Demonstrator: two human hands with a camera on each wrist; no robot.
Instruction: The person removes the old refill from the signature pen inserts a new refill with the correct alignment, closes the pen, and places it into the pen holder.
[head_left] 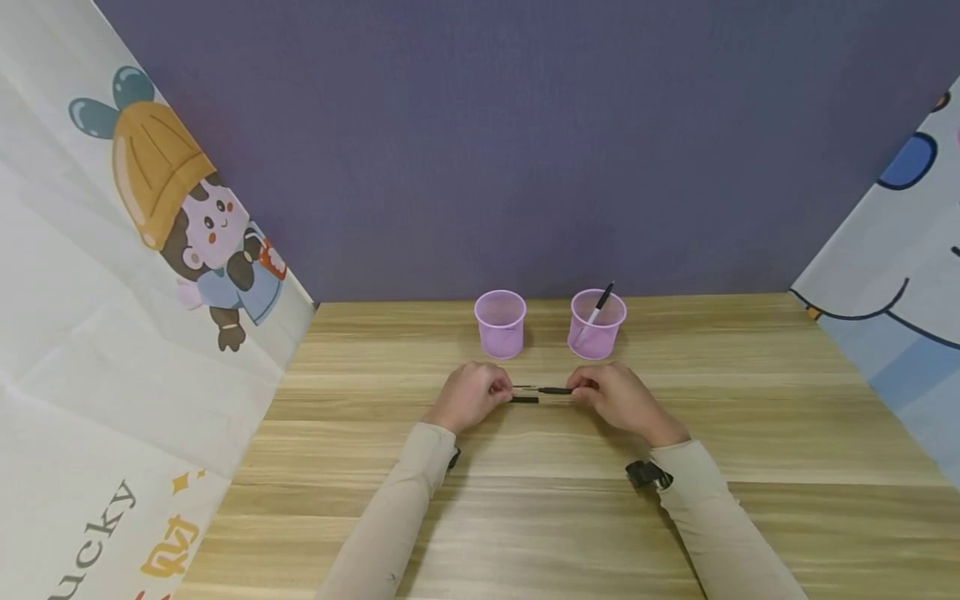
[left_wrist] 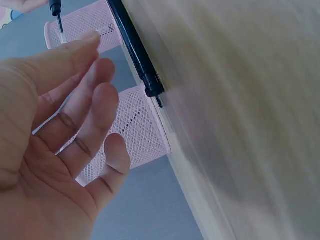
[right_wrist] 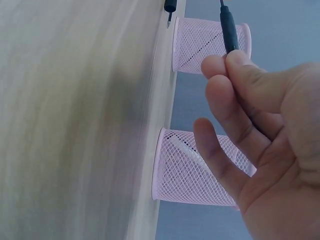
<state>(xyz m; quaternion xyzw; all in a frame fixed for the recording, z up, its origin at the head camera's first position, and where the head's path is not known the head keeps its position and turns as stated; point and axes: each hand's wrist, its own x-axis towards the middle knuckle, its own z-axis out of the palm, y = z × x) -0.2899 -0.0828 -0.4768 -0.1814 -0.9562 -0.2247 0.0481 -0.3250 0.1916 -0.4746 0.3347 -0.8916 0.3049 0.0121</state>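
Observation:
Above the table, my right hand pinches a black pen grip between thumb and fingertips. A thin metal point sticks out of the grip towards the left hand. My left hand has thumb and index finger together at the far end of this thin pen part, which is mostly hidden behind the thumb in the left wrist view. The other fingers of both hands are loosely bent. Close by the left fingertips lies another black pen piece on the table, with a thin tip and a faint clear section beyond it.
Two pink mesh pen cups stand at the back of the table. The left cup is behind the left hand; the right cup holds a black-and-white pen. A dark panel rises behind the wooden table.

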